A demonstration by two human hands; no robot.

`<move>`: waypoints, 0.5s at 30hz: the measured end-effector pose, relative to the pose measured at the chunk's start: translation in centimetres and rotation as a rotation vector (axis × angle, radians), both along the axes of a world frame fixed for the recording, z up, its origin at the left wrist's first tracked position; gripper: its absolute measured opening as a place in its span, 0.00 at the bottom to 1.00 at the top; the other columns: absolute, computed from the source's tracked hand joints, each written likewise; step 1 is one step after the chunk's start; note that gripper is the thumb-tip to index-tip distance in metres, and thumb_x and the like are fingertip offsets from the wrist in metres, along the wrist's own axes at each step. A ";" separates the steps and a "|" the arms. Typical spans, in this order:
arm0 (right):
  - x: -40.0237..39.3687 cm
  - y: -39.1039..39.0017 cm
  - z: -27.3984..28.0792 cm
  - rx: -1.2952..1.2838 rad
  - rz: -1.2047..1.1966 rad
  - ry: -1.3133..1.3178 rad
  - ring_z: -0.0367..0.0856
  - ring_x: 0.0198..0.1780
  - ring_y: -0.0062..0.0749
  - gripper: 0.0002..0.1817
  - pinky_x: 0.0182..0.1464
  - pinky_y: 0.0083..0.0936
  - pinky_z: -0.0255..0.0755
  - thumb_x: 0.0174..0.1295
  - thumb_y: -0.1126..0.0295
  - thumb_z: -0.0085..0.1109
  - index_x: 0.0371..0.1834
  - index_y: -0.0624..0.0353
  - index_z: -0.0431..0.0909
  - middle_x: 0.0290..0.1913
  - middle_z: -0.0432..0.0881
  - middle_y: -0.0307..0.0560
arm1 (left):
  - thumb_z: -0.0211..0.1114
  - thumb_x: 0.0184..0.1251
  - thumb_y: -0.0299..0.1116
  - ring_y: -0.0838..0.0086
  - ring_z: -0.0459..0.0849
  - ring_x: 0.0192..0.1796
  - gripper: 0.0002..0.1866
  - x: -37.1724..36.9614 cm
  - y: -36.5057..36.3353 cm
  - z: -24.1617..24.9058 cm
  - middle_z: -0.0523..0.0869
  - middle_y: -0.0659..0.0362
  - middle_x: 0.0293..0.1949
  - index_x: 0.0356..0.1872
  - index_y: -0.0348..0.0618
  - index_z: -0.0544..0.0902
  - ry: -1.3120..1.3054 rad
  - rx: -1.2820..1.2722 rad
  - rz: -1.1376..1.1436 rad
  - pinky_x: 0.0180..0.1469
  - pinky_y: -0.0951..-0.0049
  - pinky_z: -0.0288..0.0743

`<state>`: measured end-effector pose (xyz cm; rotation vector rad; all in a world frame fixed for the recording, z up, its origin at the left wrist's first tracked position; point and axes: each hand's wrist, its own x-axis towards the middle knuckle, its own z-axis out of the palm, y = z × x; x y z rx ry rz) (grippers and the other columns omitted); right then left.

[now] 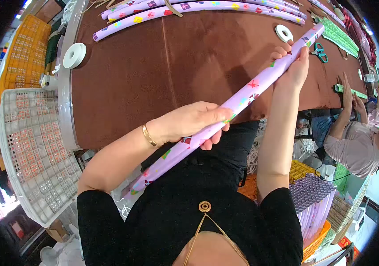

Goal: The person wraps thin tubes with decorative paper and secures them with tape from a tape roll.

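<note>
A long roll of lilac wrapping paper, printed with small colourful gifts and bows, slants across my front, its lower end beside my body and its upper end over the table. My left hand is closed around its middle, thumb on top. Near the upper end, my right hand grips the same roll, fingers behind it. The roll is held tilted above the brown-covered table. Just beyond my right hand lie a white tape roll and teal-handled scissors.
More lilac rolls lie along the table's far side. Another white tape roll sits at the left edge. Green rolls are at right, near a co-worker. A white plastic crate stands left.
</note>
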<state>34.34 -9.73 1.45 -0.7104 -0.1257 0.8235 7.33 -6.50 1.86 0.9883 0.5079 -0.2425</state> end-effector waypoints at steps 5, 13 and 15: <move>0.4 0.3 -0.1 0.004 -0.003 -0.005 0.67 0.29 0.29 0.22 0.30 0.27 0.67 0.75 0.50 0.42 0.46 0.62 0.67 0.31 0.68 0.41 | 0.49 0.80 0.50 0.77 0.82 0.21 0.23 -0.3 0.4 0.1 0.83 0.58 0.25 0.42 0.38 0.77 -0.069 -0.030 -0.017 0.24 0.79 0.75; -1.9 0.5 0.2 -0.097 -0.051 -0.033 0.67 0.29 0.30 0.23 0.31 0.28 0.68 0.76 0.49 0.41 0.45 0.62 0.69 0.31 0.69 0.41 | 0.54 0.76 0.55 0.76 0.84 0.23 0.25 1.6 1.3 0.4 0.84 0.56 0.27 0.47 0.39 0.77 -0.092 0.006 0.018 0.26 0.77 0.79; -1.2 0.4 0.0 -0.101 -0.040 -0.015 0.67 0.29 0.30 0.23 0.30 0.28 0.68 0.75 0.49 0.41 0.44 0.62 0.69 0.30 0.69 0.41 | 0.55 0.76 0.54 0.76 0.84 0.24 0.24 1.6 0.9 0.1 0.84 0.56 0.29 0.49 0.38 0.76 -0.110 -0.008 0.008 0.27 0.77 0.80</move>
